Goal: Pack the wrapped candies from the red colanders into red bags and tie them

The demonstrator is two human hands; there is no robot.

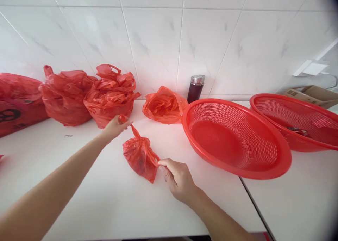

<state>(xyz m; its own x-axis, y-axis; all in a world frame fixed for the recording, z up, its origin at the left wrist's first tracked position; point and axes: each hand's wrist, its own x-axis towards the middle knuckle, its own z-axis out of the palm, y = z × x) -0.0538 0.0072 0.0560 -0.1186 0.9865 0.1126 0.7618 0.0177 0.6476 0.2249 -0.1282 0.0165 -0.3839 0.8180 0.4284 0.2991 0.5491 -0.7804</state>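
Observation:
A small red plastic bag (139, 155) is stretched between my two hands just over the white table (111, 205). My left hand (115, 129) grips one of its handles, up and to the left. The other handle is pinched between the thumb and fingers of my right hand (177, 177), lower and to the right. Something darker shows faintly through the thin plastic, too blurred to name. Behind the bag lies another red plastic bag (165, 107), its mouth loosely gaping. Close beyond my left hand stands a stuffed red plastic bag (111, 100).
More full red bags (67, 98) line the tiled wall at left. A dark flask (195, 89) stands behind a red plastic colander (219, 135). At right are a second colander (287, 128) with small items inside and a cardboard box (314, 94). A seam (255, 202) divides the tables.

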